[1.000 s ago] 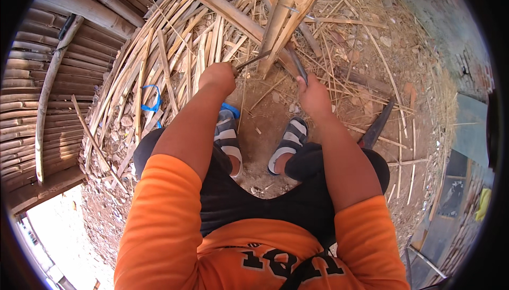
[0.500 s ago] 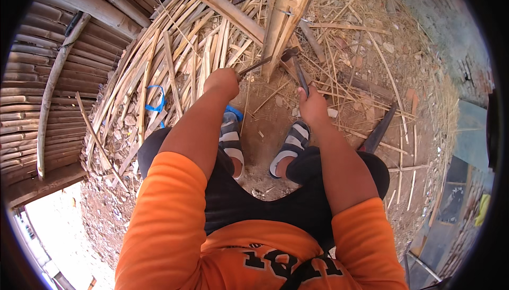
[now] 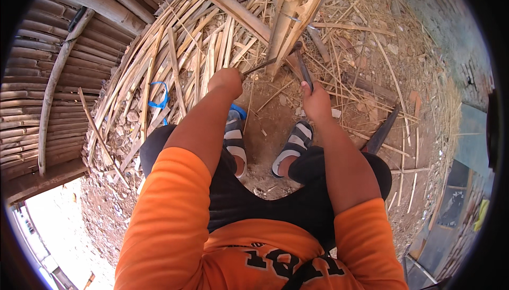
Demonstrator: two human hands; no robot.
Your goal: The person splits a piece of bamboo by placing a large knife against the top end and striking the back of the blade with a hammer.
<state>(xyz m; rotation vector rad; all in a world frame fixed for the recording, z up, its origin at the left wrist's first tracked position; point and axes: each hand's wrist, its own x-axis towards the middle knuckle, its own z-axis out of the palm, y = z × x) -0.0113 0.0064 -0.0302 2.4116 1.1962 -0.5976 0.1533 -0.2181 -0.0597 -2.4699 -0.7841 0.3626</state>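
Closed around the handle of a thin, dark metal blade [image 3: 260,67] is my left hand [image 3: 226,83]. The blade's far end meets the lower end of a split bamboo pole [image 3: 282,32], which stands up in front of me. My right hand [image 3: 318,103] grips a hammer [image 3: 304,68] by its dark handle. The hammer's head is up beside the bamboo's lower end, a little apart from the blade tip. Whether the head touches the bamboo, I cannot tell.
Bamboo strips [image 3: 154,67] lie heaped at the left, with a blue strap [image 3: 160,96] among them. Another bamboo length [image 3: 230,6] leans across behind. A dark, pointed tool [image 3: 383,128] lies by my right knee. A slatted bamboo wall [image 3: 63,72] stands left.
The hammer head has shifted up and slightly right, away from the blade tip. The blade's tip stays at the bamboo's lower end. The whole view has moved slightly.
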